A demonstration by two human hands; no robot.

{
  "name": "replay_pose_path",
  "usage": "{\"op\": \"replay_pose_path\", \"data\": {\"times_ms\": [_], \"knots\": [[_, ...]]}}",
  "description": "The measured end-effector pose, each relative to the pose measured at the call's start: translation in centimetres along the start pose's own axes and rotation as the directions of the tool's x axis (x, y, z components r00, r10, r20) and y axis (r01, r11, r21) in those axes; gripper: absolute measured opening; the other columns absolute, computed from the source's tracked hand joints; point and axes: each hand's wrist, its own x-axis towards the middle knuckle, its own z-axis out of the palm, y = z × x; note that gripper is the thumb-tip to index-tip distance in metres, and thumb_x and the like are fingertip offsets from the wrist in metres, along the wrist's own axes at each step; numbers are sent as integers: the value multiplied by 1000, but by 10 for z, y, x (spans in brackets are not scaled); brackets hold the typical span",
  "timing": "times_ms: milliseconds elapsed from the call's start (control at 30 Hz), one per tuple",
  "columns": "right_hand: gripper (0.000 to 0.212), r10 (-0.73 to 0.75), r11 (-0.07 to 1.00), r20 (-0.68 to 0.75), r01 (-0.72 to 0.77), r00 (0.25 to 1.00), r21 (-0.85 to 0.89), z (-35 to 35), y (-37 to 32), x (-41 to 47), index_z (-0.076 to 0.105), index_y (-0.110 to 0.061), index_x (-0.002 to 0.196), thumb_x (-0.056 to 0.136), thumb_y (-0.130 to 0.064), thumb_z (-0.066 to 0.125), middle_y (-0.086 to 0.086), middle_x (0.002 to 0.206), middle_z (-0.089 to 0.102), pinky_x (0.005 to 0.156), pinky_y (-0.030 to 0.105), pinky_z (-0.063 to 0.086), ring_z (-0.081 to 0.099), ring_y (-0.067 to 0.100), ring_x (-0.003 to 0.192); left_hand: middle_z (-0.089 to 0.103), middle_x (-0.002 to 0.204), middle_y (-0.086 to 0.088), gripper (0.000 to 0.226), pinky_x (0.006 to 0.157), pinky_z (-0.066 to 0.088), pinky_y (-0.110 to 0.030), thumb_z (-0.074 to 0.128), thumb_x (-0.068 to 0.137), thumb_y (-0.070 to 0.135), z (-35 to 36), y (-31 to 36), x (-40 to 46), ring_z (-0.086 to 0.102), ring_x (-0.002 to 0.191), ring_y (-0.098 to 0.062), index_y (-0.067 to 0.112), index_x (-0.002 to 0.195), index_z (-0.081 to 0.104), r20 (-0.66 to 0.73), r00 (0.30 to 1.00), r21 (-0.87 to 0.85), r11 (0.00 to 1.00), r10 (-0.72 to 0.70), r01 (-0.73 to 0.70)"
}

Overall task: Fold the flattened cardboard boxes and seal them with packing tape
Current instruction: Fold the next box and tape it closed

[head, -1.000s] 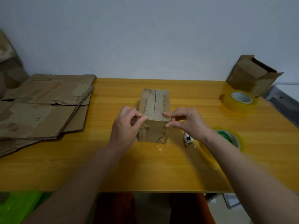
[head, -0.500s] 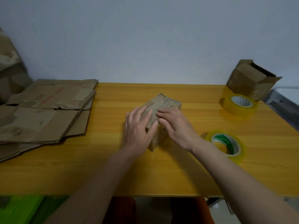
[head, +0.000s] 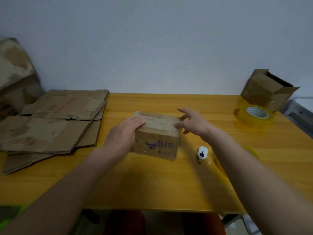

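A small folded cardboard box (head: 156, 143) stands on the yellow table (head: 152, 184), its long side with blue upside-down lettering facing me. My left hand (head: 124, 134) lies against the box's left end, fingers stretched over the top edge. My right hand (head: 192, 122) hovers at the box's right end with fingers spread, fingertips near the top corner. A roll of clear packing tape (head: 254, 116) lies at the far right. A second tape roll (head: 250, 151) is mostly hidden behind my right forearm.
A stack of flattened cardboard boxes (head: 50, 122) covers the table's left part. An open folded box (head: 269, 89) stands at the far right corner against the wall. A small white cutter (head: 202, 153) lies right of the box.
The box has been turned from lengthwise to crosswise, its lettered side now facing me. My hands moved from on top of it to its two ends, and the cutter is uncovered again.
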Motion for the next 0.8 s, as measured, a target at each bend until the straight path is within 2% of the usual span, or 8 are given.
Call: {"op": "replay_pose_path", "data": {"times_ms": [100,167,233,300,533,667,733,800], "knots": [[42,72,988,65,-80,995,133,5,6,-13,55,-7,126,87,-16,68,11,108,59,50,18,47,58,17,79,45,148,4,41,116,22,-32,43,100,11,1,23,-2,35,140,-14,23,138,51,-47,999,-9,1000,-14,13],[15,75,978,10,-76,997,192,7,10,-20,62,-3,95,87,-14,69,9,82,61,43,18,44,56,14,62,36,154,1,44,117,9,-29,33,101,32,6,47,-9,27,143,-14,22,142,46,30,999,-43,998,41,-40],[18,68,968,-51,-53,996,245,6,17,-24,59,-6,73,84,-11,71,7,64,58,39,20,43,53,15,49,21,160,1,68,119,0,-32,23,94,62,16,69,-16,15,147,-15,23,150,32,122,989,66,993,87,-95],[24,64,961,-82,-40,995,273,3,23,-27,58,-5,65,83,-11,73,8,56,57,39,22,43,53,16,44,11,162,1,73,122,-1,-37,26,93,68,26,78,-14,7,149,-16,26,153,21,145,982,175,974,118,-143],[25,-23,995,-220,43,975,89,-13,42,-48,69,-3,72,91,-18,64,4,61,61,50,26,44,53,15,54,27,155,14,47,122,-1,-37,40,103,22,28,65,5,17,146,-11,36,146,32,160,925,73,931,344,-359],[14,-64,998,-406,46,911,-53,-41,71,-71,71,-18,82,90,-9,64,-4,73,66,68,30,47,60,11,70,49,145,-5,55,119,18,-45,56,86,-7,38,68,2,37,138,-30,19,134,56,-97,949,107,951,300,-290],[21,-58,992,-434,1,899,-130,-53,86,-86,71,-21,87,90,-3,60,-2,78,67,70,30,47,62,15,77,58,133,-14,50,109,35,-45,53,78,-9,45,84,-9,49,126,-34,7,124,64,-264,912,-25,943,315,-333],[21,-50,978,-446,-47,894,-205,-57,100,-100,72,-16,94,88,-1,58,2,87,69,75,33,50,64,21,87,59,130,-12,49,107,40,-38,42,80,-1,59,108,-23,51,122,-27,5,124,62,-281,889,-177,892,360,-417]]}}
